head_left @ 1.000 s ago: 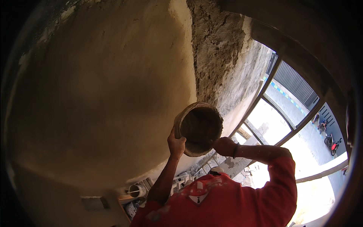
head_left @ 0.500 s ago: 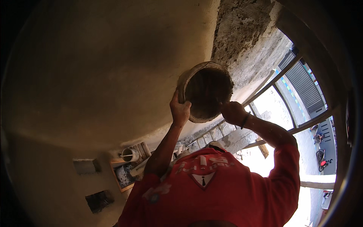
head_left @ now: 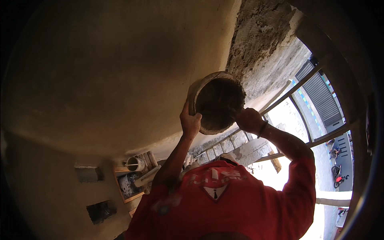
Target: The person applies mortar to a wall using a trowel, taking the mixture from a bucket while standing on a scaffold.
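Observation:
A round, mortar-crusted bucket (head_left: 193,95) is held up in front of me, its open mouth turned toward the view and its inside dark. My left hand (head_left: 191,122) grips its left side, thumb over the rim and fingers behind the wall. At the lower right of the rim, my right hand (head_left: 249,121) is closed in a fist. Whatever that fist holds runs into the shadow of the bucket and cannot be made out. Rough, fresh-looking mortar (head_left: 260,36) covers a strip of wall just beyond the bucket.
Smooth plaster (head_left: 100,72) fills the left side. Below it are a white pail (head_left: 135,164) with a stick, a wood-framed box (head_left: 127,186) and two rectangular wall openings. Bars (head_left: 296,94) cross the bright opening at right; a red motorbike (head_left: 339,180) stands outside.
The bucket sits slightly lower in the picture, still in my left hand. My right fist stays by its rim, having shifted only a little. The whole view has tilted slightly.

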A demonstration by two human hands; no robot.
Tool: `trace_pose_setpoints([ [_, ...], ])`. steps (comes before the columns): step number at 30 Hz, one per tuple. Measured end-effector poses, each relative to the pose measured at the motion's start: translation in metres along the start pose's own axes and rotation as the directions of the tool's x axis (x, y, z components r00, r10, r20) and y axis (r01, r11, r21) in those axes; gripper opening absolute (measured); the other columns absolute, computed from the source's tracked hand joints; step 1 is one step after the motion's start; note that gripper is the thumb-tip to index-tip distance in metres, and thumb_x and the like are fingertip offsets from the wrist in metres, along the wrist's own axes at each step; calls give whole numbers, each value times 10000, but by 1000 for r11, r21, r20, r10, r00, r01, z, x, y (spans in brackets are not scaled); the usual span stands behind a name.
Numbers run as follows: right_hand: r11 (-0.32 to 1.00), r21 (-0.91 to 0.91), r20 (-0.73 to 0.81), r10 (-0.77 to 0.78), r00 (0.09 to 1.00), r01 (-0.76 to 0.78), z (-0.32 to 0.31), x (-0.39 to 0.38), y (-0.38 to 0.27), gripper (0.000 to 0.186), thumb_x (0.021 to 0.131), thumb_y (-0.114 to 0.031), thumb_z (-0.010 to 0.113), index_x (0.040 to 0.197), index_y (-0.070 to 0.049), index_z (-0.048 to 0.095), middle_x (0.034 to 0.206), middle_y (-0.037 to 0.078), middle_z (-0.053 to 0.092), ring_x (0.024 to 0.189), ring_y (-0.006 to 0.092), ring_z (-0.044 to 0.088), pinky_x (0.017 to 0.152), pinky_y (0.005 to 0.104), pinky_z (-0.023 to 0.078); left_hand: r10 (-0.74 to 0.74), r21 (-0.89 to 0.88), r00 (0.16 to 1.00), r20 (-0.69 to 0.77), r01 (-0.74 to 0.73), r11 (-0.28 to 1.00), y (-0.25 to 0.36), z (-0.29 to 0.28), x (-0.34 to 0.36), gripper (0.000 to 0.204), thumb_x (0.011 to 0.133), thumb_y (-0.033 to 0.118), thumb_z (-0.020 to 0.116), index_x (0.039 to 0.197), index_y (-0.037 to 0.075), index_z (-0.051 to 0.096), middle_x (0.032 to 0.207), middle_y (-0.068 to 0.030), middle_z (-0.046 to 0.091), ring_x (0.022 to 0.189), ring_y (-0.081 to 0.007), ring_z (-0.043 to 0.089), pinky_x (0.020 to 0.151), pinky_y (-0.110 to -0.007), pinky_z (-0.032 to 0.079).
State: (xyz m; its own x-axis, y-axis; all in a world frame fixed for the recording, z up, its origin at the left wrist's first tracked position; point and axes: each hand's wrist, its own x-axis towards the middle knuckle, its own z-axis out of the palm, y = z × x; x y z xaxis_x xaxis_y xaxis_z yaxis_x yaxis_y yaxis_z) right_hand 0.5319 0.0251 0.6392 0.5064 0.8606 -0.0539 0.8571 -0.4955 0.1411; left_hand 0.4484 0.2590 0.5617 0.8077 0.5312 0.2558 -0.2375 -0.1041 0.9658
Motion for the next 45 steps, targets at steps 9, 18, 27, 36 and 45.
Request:
trace_pose_setpoints([
  [9, 993, 97, 4, -67, 998, 67, 26, -2, -12, 308, 832, -104, 514, 1096, 48, 565, 705, 132, 620, 649, 291, 640, 542, 404, 530, 87, -54, 996, -18, -88, 995, -6, 15, -7, 636, 679, -97, 519, 1311, -102, 448, 1152, -141, 593, 1004, -177, 571, 862, -268, 464],
  [18, 993, 92, -147, 85, 985, -72, 31, 12, -7, 305, 815, -80, 519, 1064, 93, 549, 667, 153, 618, 599, 289, 654, 500, 397, 526, 196, -31, 980, -40, -197, 980, 5, 33, -17, 660, 687, -123, 508, 1340, -78, 424, 1303, -153, 513, 1115, -183, 530, 954, -281, 415],
  [27, 995, 32, -227, 102, 969, -97, -27, 23, 19, 242, 748, -69, 592, 947, 69, 583, 714, 149, 641, 663, 287, 668, 593, 360, 551, 342, 114, 940, -2, -339, 934, 9, 33, -17, 696, 696, -145, 487, 1382, -68, 396, 1441, -177, 417, 1309, -214, 424, 1044, -288, 351],
  [36, 825, 528, 333, 17, 943, -202, -22, 42, 62, 158, 897, -162, 523, 842, -30, 589, 588, 109, 538, 505, 203, 560, 454, 343, 472, 486, 114, 867, 111, -497, 860, 34, 20, -5, 674, 662, -167, 536, 1320, -33, 484, 1467, -206, 383, 1351, -319, 395, 1065, -352, 367],
  [45, -266, 760, 562, -187, 806, -592, 42, -7, 53, 264, 951, -342, 560, 1072, -110, 526, 680, 33, 551, 499, 135, 520, 415, 271, 433, 301, 55, 917, 263, -325, 944, 46, 13, -1, 632, 671, -146, 541, 1295, -60, 493, 1457, -192, 406, 1346, -290, 404, 1050, -334, 375],
])
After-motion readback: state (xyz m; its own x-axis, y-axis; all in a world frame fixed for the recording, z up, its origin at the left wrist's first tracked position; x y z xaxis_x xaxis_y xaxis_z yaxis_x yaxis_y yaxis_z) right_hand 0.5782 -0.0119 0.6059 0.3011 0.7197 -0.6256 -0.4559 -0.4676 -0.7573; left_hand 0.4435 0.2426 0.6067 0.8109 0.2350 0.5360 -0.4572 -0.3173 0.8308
